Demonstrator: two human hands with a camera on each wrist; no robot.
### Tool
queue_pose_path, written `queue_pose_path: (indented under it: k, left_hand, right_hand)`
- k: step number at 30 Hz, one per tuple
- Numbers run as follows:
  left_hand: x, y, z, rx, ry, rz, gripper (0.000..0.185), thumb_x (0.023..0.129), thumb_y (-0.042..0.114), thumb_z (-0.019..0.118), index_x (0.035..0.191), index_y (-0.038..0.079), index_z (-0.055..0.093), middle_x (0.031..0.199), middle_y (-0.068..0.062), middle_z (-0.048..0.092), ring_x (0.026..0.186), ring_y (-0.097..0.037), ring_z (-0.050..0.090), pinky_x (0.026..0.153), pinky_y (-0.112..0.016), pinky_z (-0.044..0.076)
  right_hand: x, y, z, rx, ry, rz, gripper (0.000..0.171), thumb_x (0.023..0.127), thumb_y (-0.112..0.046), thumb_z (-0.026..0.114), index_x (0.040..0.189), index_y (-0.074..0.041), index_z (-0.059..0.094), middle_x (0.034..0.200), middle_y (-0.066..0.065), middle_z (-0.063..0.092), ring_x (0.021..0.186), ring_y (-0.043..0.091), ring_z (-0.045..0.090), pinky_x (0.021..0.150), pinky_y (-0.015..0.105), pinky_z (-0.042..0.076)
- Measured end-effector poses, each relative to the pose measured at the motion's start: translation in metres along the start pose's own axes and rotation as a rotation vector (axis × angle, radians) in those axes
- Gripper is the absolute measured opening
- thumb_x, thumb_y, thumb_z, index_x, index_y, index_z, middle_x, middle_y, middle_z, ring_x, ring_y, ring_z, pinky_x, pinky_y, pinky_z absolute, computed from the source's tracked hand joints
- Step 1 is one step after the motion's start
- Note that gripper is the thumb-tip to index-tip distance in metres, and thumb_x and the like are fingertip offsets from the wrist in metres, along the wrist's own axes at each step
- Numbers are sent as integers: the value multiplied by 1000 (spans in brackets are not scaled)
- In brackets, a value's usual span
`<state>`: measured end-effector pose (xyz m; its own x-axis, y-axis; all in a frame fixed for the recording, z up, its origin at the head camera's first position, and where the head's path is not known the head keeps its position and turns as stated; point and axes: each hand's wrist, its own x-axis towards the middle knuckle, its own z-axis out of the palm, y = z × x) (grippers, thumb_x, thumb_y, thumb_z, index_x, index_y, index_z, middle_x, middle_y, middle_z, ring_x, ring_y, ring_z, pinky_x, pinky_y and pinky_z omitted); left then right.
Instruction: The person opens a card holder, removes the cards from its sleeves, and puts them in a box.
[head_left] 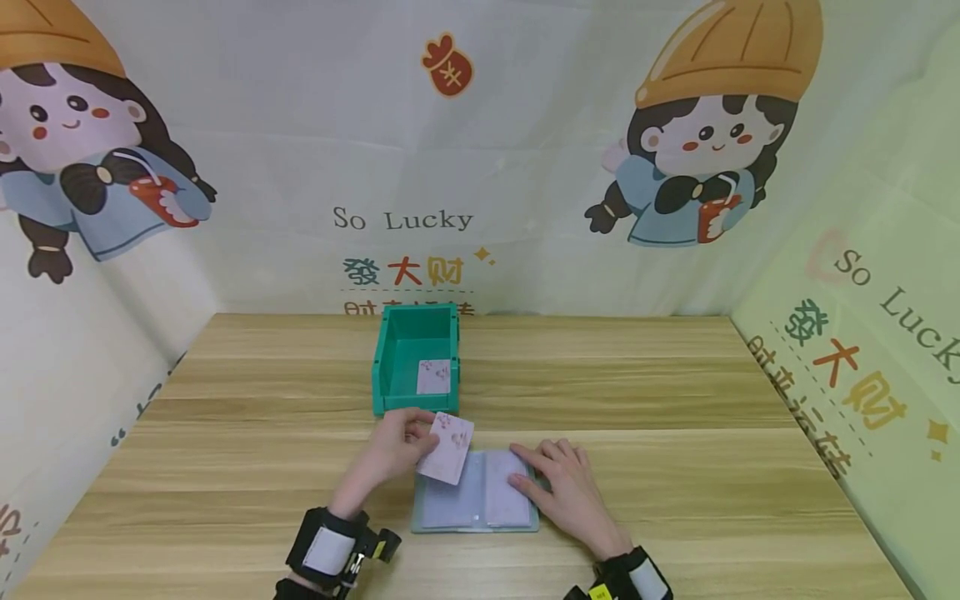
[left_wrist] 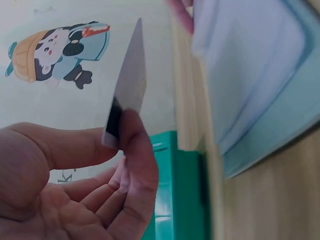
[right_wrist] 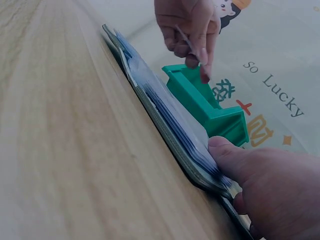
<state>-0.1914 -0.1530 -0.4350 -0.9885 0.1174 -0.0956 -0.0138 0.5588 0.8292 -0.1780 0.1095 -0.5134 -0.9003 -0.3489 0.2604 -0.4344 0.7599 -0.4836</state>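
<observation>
Left hand (head_left: 393, 450) pinches thin glossy card (head_left: 446, 448); right hand (head_left: 566, 487) presses plastic-sleeved album (head_left: 472, 500).

Both hands are bare. Each wrist wears a black strap (head_left: 327, 552) with a white panel; the right strap (head_left: 633, 581) shows a small yellow tag.

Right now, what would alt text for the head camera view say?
A left hand pinches a pale card above an open card album that the right hand presses flat on a wooden table. Behind stands a green bin holding another card.
</observation>
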Motion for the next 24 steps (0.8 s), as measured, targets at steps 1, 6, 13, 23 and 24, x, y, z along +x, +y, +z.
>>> queue_pose_path:
  k: [1, 6, 13, 23, 24]
  left_hand:
    - [2, 1, -4, 1, 14, 8, 30, 93, 0, 64, 121, -10, 62, 86, -14, 69, 70, -15, 58, 60, -25, 46]
    - [13, 5, -21, 13, 82, 53, 34, 94, 0, 64, 125, -12, 60, 87, -19, 70, 67, -15, 58, 57, -23, 45]
    - [34, 8, -32, 25, 186, 97, 34, 95, 2, 63, 127, -11, 61, 93, -24, 70, 66, -14, 57, 55, -21, 43]
    - [58, 14, -40, 40, 271, 43, 37, 100, 9, 59, 134, -5, 57, 104, -24, 68, 77, -23, 60, 63, -23, 45]
    - [60, 15, -41, 49, 280, 46, 37, 100, 9, 59, 134, -5, 57, 104, -24, 68, 77, -23, 60, 63, -24, 44]
  right_hand:
    - [0, 0, 0, 1, 2, -1, 42, 91, -40, 71, 128, -20, 70, 86, -11, 54, 84, 6, 38, 78, 28, 24]
    - [0, -1, -1, 16, -8, 14, 43, 91, -40, 71, 128, -18, 70, 86, -11, 53, 85, 7, 39, 79, 28, 24]
    - [0, -1, -1, 19, -12, 19, 42, 91, -38, 71, 128, -18, 70, 85, -11, 53, 84, 6, 38, 79, 29, 24]
    - [0, 0, -1, 14, -25, 16, 43, 92, -39, 70, 129, -18, 69, 87, -11, 54, 84, 7, 38, 79, 28, 24]
    - [0, 0, -1, 15, -25, 17, 43, 92, -39, 70, 129, -18, 69, 87, -11, 54, 84, 7, 38, 79, 28, 24]
